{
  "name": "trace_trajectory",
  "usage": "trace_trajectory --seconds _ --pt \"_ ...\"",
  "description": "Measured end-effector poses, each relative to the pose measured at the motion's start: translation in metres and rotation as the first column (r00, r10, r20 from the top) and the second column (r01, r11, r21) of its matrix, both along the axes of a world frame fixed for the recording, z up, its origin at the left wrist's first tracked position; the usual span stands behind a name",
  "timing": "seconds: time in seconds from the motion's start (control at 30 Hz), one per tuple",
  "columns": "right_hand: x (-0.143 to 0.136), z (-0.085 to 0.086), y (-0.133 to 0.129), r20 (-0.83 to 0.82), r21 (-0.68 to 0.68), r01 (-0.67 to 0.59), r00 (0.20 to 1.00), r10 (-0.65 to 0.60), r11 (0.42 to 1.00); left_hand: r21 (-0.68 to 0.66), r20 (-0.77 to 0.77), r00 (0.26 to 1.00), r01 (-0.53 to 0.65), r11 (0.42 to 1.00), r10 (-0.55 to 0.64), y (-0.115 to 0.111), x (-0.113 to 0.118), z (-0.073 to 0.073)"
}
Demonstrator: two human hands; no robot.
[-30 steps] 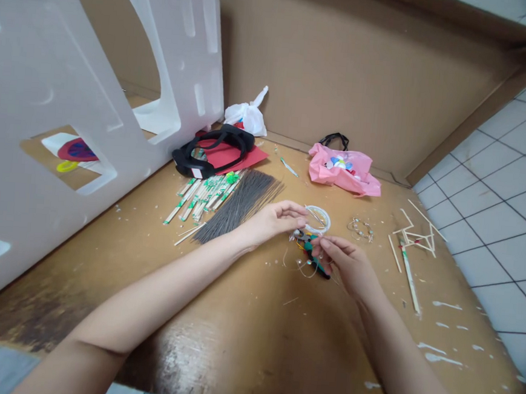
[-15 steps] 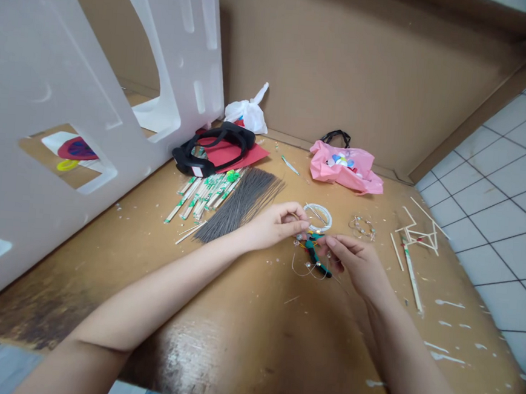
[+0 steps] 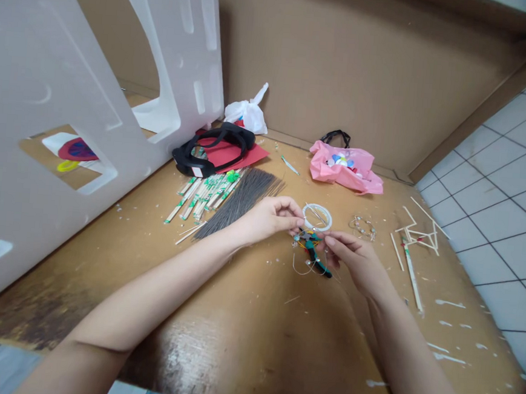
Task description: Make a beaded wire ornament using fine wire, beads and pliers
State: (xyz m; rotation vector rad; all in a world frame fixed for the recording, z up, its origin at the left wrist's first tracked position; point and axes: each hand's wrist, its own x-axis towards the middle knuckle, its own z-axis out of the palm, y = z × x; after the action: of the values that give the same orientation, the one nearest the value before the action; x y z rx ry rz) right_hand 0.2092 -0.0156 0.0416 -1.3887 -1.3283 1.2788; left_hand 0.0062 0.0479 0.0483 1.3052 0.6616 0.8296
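Note:
Thin clear wire with small beads (image 3: 309,262) hangs in loops between and below my hands. My left hand (image 3: 276,216) is closed in a pinch on the wire, just left of the white ring coil (image 3: 328,211). My right hand (image 3: 352,255) pinches the wire from the other side, thumb and forefinger together. Green and black pliers (image 3: 315,257) lie on the table beneath the wire, between my hands. A beaded wire loop (image 3: 363,227) rests to the right of the coil.
Grey wires (image 3: 239,204), wrapped sticks (image 3: 205,194) and a black headset (image 3: 214,147) are at the left. Behind lie a white bag (image 3: 247,115) and a pink bag (image 3: 347,167). A stick frame (image 3: 420,238) lies right. A white plastic panel (image 3: 75,42) stands left.
My left hand has shifted slightly left, widening the gap between my hands. More of the pliers' head shows now. My right hand has barely moved.

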Motion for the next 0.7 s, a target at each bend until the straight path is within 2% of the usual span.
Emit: trace_trajectory --seconds 0.13,0.23,0.37,0.43,0.6,0.7 --pt "0.003 -0.003 0.003 -0.064 0.056 0.026 0.998 -0.023 0.998 -0.054 0.058 0.998 0.028 0.998 -0.025 -0.001 0.0 0.003" --pt "0.008 -0.005 0.006 -0.133 0.063 0.02 0.991 -0.012 0.998 -0.079 0.106 0.993 0.057 0.995 -0.048 -0.002 0.002 -0.002" --pt "0.018 -0.007 0.009 -0.169 0.049 0.025 0.986 -0.016 0.999 -0.188 0.168 0.956 0.271 0.944 -0.241 -0.002 0.006 -0.012" --pt "0.021 -0.007 0.01 -0.153 0.079 0.047 0.988 -0.034 0.996 -0.203 0.156 0.944 0.317 0.926 -0.289 -0.001 0.006 -0.014" --pt "0.024 -0.003 0.009 -0.021 0.208 0.133 0.991 -0.132 0.969 -0.17 0.046 0.983 0.185 0.968 -0.18 0.0 0.007 -0.01" --pt "0.018 0.001 0.004 0.056 0.284 0.197 0.974 -0.221 0.938 -0.134 0.034 0.988 0.154 0.979 -0.151 -0.003 0.008 -0.008"
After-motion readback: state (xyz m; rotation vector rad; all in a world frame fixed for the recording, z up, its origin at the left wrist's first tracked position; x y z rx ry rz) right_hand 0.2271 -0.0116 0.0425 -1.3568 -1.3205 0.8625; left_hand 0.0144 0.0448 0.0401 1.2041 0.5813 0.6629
